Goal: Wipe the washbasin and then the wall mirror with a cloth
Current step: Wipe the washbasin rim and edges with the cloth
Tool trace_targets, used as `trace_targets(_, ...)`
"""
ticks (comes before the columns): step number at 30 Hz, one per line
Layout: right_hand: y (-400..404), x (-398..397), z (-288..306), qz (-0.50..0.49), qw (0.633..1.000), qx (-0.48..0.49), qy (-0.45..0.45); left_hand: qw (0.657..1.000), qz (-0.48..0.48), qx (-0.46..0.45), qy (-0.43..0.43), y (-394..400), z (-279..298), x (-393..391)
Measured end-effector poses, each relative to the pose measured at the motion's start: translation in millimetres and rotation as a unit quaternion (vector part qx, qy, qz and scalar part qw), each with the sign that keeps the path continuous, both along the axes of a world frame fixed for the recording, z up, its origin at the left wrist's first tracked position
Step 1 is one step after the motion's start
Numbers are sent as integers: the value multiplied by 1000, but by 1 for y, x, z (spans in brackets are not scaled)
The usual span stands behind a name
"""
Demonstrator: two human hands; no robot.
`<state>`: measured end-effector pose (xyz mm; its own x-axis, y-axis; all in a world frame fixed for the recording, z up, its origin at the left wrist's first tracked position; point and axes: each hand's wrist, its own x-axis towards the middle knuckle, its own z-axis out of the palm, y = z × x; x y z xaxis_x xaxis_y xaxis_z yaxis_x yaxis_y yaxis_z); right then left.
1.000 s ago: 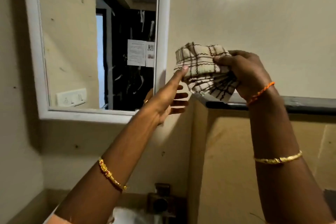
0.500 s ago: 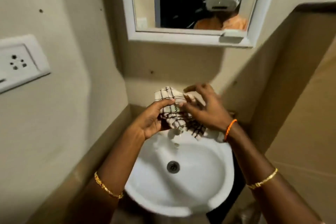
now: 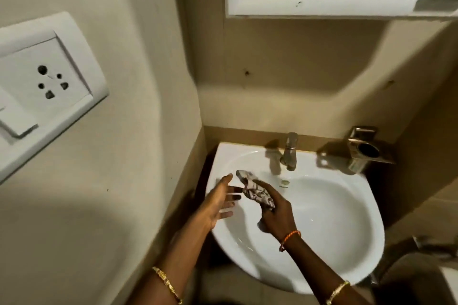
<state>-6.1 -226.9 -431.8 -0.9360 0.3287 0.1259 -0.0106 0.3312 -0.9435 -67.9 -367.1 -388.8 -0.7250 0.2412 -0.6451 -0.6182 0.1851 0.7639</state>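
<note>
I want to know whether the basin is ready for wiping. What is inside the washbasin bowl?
Over the washbasin bowl the right hand holds the bunched cloth, with the tap spout above. The bare bowl is white. The hand covers the bowl's middle, so no drain shows.

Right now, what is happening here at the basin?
A person stands at the basin. The right hand has a bunched cloth in its grip, low over the bowl's left side. The left hand is open beside it, fingers spread, holding nothing. The tap looks off. The mirror hangs above.
</note>
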Motion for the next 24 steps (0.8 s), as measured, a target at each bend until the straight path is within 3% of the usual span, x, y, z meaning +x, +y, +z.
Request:
trace_targets(3, 8, -34, -7, -39, 997, 60, 12, 984, 57, -111, 129, -11, -28, -20)
trace_targets(5, 19, -65, -7, -49, 986, 158, 33, 968, 66, -184, 156, -17, -45, -32)
trace_targets(8, 39, -115, -21, -75, 935, 340, 65, 945, 14, -277, 173, -21, -64, -49)
trace_targets(11, 47, -147, -50, -54, 897, 437, -37, 936, -40, -309, 165, -22, -80, -67)
trace_targets(14, 46, -157, -73, -58, 880, 430, -194, 911, -101, -357, 180, -28, -88, -73)
trace_targets(15, 46, -159, -79, -67, 879, 422, -211, 904, -112, -368, 185, -30, -89, -73)
trace_targets(17, 43, -162, -78, -75, 878, 412, -233, 906, -111, -361, 190, -35, -90, -76)
trace_targets(20, 24, -174, -76, -66, 877, 402, -255, 947, -72, -274, 149, -41, -87, -85)
trace_targets(24, -33, -173, -79, 77, 883, 440, -142, 981, -12, -184, 54, -46, -78, -91)
